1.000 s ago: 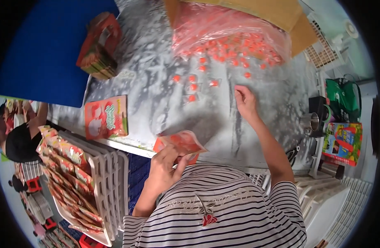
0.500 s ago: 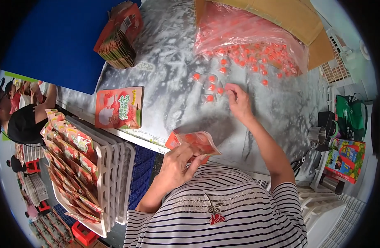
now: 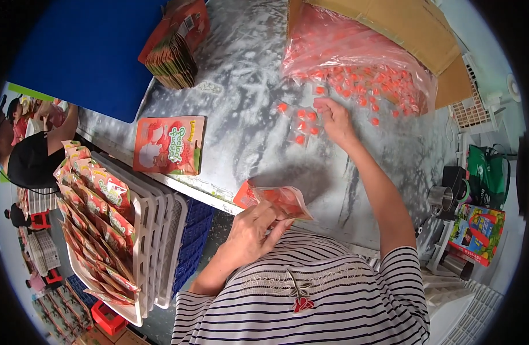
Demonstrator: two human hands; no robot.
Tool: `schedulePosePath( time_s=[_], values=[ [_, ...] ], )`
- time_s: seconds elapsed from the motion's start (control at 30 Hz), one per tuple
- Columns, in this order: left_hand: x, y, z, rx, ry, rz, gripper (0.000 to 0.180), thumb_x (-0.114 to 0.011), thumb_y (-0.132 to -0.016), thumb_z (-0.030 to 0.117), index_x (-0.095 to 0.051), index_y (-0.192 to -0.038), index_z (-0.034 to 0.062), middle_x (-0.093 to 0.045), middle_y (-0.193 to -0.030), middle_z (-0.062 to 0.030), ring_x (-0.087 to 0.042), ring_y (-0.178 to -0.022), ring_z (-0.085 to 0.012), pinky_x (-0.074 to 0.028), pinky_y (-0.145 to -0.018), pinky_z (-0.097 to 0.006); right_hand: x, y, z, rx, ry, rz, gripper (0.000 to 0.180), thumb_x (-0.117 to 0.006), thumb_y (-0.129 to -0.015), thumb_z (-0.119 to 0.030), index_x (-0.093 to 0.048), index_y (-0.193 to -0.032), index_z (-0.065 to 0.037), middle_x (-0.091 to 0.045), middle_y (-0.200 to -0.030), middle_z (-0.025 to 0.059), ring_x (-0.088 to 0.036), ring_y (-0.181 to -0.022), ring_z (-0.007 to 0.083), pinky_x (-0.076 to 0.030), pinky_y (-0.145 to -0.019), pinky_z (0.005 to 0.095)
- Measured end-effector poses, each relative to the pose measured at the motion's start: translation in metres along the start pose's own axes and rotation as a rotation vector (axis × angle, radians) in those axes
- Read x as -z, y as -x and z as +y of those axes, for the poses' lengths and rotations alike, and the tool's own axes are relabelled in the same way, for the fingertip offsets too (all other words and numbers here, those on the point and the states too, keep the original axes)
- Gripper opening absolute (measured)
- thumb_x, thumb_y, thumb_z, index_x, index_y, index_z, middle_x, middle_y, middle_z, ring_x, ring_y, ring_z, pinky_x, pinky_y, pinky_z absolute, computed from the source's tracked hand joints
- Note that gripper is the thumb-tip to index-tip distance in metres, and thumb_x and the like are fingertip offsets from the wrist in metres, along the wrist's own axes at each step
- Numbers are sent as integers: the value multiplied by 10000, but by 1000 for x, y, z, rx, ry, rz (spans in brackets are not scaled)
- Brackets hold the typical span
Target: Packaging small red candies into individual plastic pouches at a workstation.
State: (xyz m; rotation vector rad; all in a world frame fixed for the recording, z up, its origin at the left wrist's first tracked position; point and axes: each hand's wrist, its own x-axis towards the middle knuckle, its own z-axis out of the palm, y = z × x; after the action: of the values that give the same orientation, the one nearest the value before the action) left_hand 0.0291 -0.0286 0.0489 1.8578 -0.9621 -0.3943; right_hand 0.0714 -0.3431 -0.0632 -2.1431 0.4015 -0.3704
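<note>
Close to my body, my left hand (image 3: 250, 234) grips a red pouch (image 3: 296, 200) by its near side, fingers bent around the edge. The pouch's mouth gapes, and its contents cannot be made out. Out over the grey table, my right hand (image 3: 337, 122) hovers at a small group of wrapped red candies (image 3: 302, 125), with loosely bent fingers apart and nothing visible in them. One candy (image 3: 320, 90) lies just beyond the fingertips. Behind them, more candies (image 3: 385, 86) spill from a pink plastic bag (image 3: 339, 43) in a cardboard box (image 3: 385, 17).
A flat red pouch (image 3: 168, 145) lies left on the table. A stack of pouches (image 3: 173, 57) stands beside a blue board (image 3: 80, 57). At lower left, filled pouches (image 3: 97, 224) sit in stacked white trays (image 3: 152, 253). A metal cup (image 3: 440, 196) is at right. Another person (image 3: 37, 155) works at left.
My right hand has moved slightly farther out, toward the candies near the box. My left hand still holds the pouch. The whole view has shifted a little.
</note>
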Motion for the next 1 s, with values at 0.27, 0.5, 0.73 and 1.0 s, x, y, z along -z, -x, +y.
schedulePosePath(
  time_s=[0.27,0.5,0.73,1.0],
  values=[
    [1,-3,2,-12,6,7,119,-689,-839,93,-622,-854,-5,-585,-765,-124,-593,-629,-293,-488,-553,-378,6,-5,7,-21,-84,-4,273,-398,-953,-26,-586,-1148,4,-669,-1088,121,-629,-1020,189,-484,-890,314],
    [1,-5,1,7,12,-26,108,-685,-842,88,-625,-854,-1,-586,-769,-123,-593,-629,-289,-487,-558,-377,-2,-2,-3,2,-52,-11,262,-414,-959,-60,-583,-1158,-42,-651,-1113,165,-632,-1038,265,-491,-883,354],
    [1,-6,1,2,14,-17,99,-687,-838,80,-626,-854,4,-590,-785,-119,-592,-624,-284,-487,-554,-371,-15,-9,-32,-170,-124,-166,287,-400,-991,-115,-571,-1203,-26,-626,-1171,135,-603,-1021,215,-454,-925,322],
    [0,-5,-2,-33,-39,-39,121,-704,-827,56,-629,-875,-25,-615,-787,-113,-616,-594,-198,-498,-528,-287,-45,-13,-20,464,421,-228,352,-450,-868,-2,-595,-1184,-54,-550,-1253,139,-509,-1149,300,-402,-1010,395]
  ],
)
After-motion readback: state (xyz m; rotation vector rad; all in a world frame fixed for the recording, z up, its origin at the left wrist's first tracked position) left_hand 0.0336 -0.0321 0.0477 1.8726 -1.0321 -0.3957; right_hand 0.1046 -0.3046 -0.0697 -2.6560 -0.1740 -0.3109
